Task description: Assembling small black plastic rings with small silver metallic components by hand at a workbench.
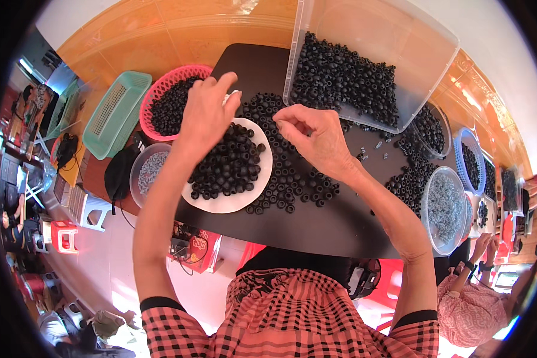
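My left hand (206, 108) hovers above the far rim of a white plate (224, 204), its thumb and index finger apart. Something small and white shows by its fingertips; I cannot tell whether it is a wrapping on a finger. On the plate lies a heap of small black round pieces with holes (230, 164). My right hand (317, 138) is over loose black pieces (283, 182) on the dark table (238, 224), thumb and index finger pinched together. Whatever sits in that pinch is too small to make out.
A clear plastic bin (370, 65) of black pieces leans at the back. Left are a pink basket (173, 77), a green basket (116, 113) and a bowl of springs (151, 170). Another springs bowl (444, 209) stands right, near a co-worker's hands (485, 246). Small springs (364, 154) lie loose.
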`<state>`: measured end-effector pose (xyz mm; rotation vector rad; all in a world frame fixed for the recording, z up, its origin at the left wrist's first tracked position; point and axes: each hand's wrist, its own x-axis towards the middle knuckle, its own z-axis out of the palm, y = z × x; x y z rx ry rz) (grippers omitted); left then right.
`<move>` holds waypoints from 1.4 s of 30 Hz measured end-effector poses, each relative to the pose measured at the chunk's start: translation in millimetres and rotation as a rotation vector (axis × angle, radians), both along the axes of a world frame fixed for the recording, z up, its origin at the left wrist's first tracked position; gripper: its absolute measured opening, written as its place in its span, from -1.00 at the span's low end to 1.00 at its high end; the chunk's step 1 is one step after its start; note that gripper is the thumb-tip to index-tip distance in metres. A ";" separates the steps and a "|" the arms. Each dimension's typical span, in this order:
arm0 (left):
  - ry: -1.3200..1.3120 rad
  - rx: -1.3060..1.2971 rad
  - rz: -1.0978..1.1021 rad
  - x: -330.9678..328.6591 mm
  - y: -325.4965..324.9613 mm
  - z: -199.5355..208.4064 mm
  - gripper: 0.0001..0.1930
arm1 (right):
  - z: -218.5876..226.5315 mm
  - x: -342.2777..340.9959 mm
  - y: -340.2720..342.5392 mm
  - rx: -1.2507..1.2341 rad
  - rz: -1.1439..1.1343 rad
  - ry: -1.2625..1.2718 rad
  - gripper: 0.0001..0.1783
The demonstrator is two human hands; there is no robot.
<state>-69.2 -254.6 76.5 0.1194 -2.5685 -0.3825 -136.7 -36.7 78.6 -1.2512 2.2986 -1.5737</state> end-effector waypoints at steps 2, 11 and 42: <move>-0.129 -0.191 0.114 -25.1 -22.8 -18.3 -0.71 | -3.4 -0.2 3.3 0.010 0.004 0.003 -0.89; -0.077 0.756 -0.322 -60.0 -46.6 -22.1 -0.81 | -9.8 -16.0 12.9 -0.125 0.025 -0.305 -0.70; 0.070 0.353 -0.067 -38.7 -52.6 -12.1 -0.77 | 1.6 8.9 66.3 -0.264 -0.102 -0.602 -0.57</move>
